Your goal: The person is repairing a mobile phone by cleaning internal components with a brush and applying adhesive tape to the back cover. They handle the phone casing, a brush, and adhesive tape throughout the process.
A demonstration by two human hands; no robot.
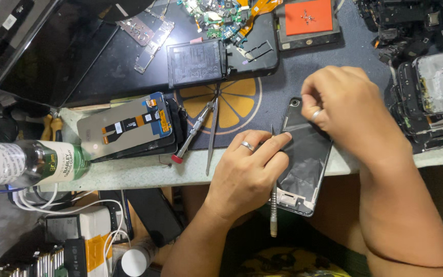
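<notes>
A black phone frame (303, 164) lies tilted over the table's front edge, its inside covered by dark, crinkled film. My left hand (247, 169) rests on its left side with the index finger pressing the film, and holds a thin metal tool (273, 205) that points down past the edge. My right hand (347, 110) sits over the phone's upper part, fingers pinched on the film near the camera hole (295, 103). Both hands wear a ring.
Tweezers (213, 134) and a red-tipped screwdriver (193, 132) lie on a mat with an orange-slice print (237, 105). A display panel (126, 123), a battery (196, 62), a bottle (26, 163), stacked phone frames (431, 97) and an orange pad (308, 16) surround them.
</notes>
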